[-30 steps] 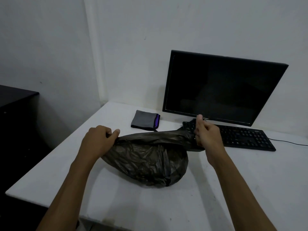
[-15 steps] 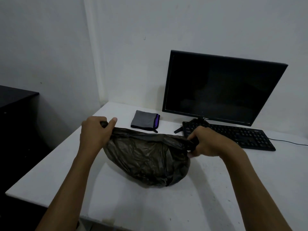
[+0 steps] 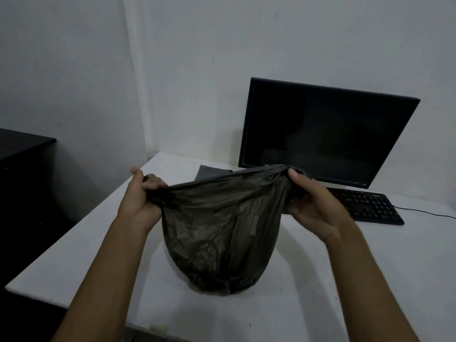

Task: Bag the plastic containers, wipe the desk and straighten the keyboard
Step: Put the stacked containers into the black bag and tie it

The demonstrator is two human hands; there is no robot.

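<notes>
Both hands raised over the white desk. Left hand and right hand each with fingers curled tight on a bunched end of the dark plastic bag, rim stretched between, bottom resting near the desk's front edge. Bare desk either side. Contents hidden. Grey cloth mostly covered; keyboard partly hidden below the monitor.

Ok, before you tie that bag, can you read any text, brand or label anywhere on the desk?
Nothing readable.
Black computer monitor: any mark on its lower bezel is too dark and blurred to read.
Black keyboard: key legends too small.
Dark translucent plastic bag, held up by both hands: no print visible.
Grey folded cloth: no label visible.
</notes>
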